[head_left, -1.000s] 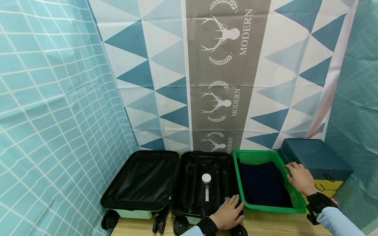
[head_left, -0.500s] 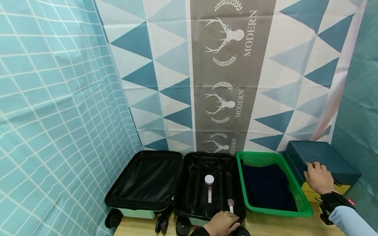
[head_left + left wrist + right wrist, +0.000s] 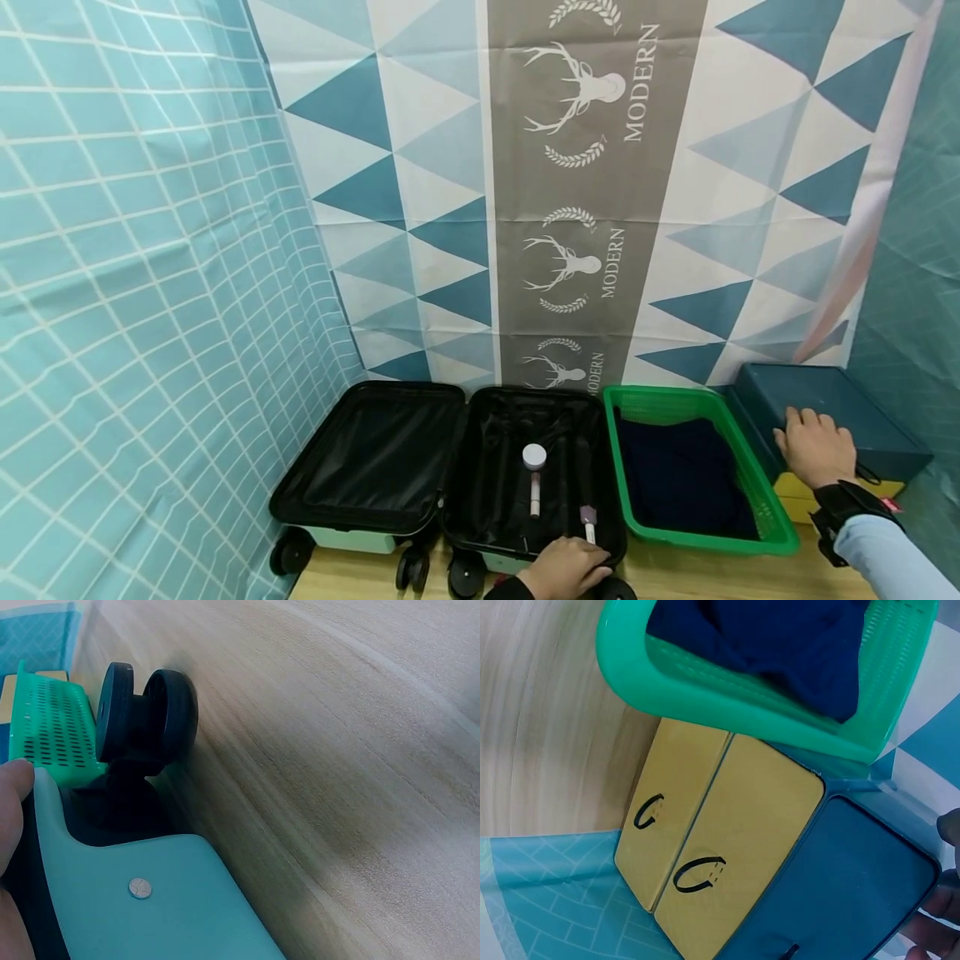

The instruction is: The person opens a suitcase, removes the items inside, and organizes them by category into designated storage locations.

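Note:
My left hand (image 3: 564, 568) rests on the near rim of an open suitcase (image 3: 495, 533); in the left wrist view its fingers (image 3: 11, 810) lie along the rim above the mint shell (image 3: 180, 892). Inside the right half lie a round white-topped container (image 3: 534, 457), a slim pink tube (image 3: 535, 496) and a small purple-and-white item (image 3: 588, 518) just beyond the left fingers. My right hand (image 3: 817, 447) rests on the dark blue drawer box (image 3: 847, 400), holding nothing visible. The right wrist view shows its fingers only in part, at the box's side.
A green basket (image 3: 712, 546) holding dark navy cloth (image 3: 678, 475) stands between suitcase and drawer box. Yellow drawer fronts (image 3: 735, 847) carry black loops. The suitcase's other half (image 3: 367, 458) lies open at left. Patterned sheets hang behind; suitcase wheels (image 3: 412, 568) face the near side.
My right hand has moved right, from beside the green basket's rim onto the drawer box. My left hand has drawn back to the suitcase rim, leaving the purple-and-white item in view.

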Action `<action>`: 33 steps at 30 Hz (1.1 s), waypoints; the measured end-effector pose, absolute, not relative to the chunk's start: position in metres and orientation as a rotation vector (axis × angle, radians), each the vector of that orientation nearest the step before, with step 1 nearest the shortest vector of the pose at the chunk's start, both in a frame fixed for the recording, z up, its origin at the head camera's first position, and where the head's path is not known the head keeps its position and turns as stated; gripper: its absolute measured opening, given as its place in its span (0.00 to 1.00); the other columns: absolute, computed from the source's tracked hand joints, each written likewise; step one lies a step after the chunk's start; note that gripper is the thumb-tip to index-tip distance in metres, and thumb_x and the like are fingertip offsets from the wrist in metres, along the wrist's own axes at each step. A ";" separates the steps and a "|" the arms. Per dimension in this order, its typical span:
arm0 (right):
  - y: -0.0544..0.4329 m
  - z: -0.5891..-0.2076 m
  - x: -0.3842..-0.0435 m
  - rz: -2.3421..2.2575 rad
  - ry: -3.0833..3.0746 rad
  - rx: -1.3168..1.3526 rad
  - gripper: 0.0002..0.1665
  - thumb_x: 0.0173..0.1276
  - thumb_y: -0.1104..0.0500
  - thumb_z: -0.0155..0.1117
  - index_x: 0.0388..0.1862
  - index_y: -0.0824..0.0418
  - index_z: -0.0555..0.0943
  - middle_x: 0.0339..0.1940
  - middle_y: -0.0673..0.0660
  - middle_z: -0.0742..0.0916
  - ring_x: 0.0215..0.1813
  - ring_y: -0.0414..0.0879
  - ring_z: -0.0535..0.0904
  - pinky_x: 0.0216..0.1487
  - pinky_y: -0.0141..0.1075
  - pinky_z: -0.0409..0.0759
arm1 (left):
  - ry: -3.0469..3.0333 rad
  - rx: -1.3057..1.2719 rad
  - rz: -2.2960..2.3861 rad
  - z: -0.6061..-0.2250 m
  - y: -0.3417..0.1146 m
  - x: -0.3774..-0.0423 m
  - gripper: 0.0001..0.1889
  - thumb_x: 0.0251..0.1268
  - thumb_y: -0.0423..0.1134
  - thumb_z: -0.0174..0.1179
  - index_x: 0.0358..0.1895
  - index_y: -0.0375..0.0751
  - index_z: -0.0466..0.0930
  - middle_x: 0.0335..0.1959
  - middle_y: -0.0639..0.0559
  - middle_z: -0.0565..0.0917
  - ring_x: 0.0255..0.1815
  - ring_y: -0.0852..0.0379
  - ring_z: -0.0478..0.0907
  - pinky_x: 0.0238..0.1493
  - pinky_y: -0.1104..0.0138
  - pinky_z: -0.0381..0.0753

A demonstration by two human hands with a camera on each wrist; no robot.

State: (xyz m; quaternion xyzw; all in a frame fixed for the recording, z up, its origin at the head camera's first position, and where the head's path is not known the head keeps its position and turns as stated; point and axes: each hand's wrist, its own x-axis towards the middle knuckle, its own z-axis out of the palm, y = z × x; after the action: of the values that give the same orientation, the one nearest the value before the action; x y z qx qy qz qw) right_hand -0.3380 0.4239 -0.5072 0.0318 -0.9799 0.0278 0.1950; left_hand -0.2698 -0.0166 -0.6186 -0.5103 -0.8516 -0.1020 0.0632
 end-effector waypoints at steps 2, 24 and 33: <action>0.425 -0.508 -0.338 0.095 -2.735 0.084 0.26 0.65 0.65 0.65 0.55 0.83 0.71 0.46 0.79 0.75 0.46 0.74 0.69 0.44 0.65 0.67 | -2.573 -1.553 -0.325 -0.619 -0.016 -0.270 0.16 0.81 0.48 0.45 0.55 0.50 0.83 0.50 0.62 0.84 0.49 0.70 0.79 0.46 0.80 0.73; 0.433 -0.503 -0.332 0.178 -2.857 0.085 0.23 0.73 0.61 0.56 0.60 0.74 0.65 0.35 0.73 0.78 0.23 0.59 0.73 0.19 0.52 0.71 | -2.584 -1.490 -0.232 -0.625 -0.017 -0.268 0.19 0.82 0.51 0.41 0.59 0.54 0.81 0.54 0.62 0.82 0.52 0.69 0.78 0.44 0.78 0.71; 0.429 -0.495 -0.321 0.099 -2.953 0.148 0.25 0.72 0.63 0.54 0.66 0.69 0.69 0.30 0.65 0.78 0.19 0.49 0.64 0.20 0.43 0.62 | -2.533 -1.458 -0.205 -0.627 -0.016 -0.267 0.18 0.81 0.51 0.43 0.56 0.55 0.83 0.51 0.63 0.83 0.49 0.69 0.79 0.43 0.78 0.73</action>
State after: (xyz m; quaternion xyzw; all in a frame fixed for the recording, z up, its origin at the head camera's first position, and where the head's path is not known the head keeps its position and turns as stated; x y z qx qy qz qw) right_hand -0.3212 0.4289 -0.4947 0.0500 -0.9940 0.0333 0.0914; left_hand -0.2673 -0.0159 -0.6273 -0.4947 -0.8598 -0.0697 0.1057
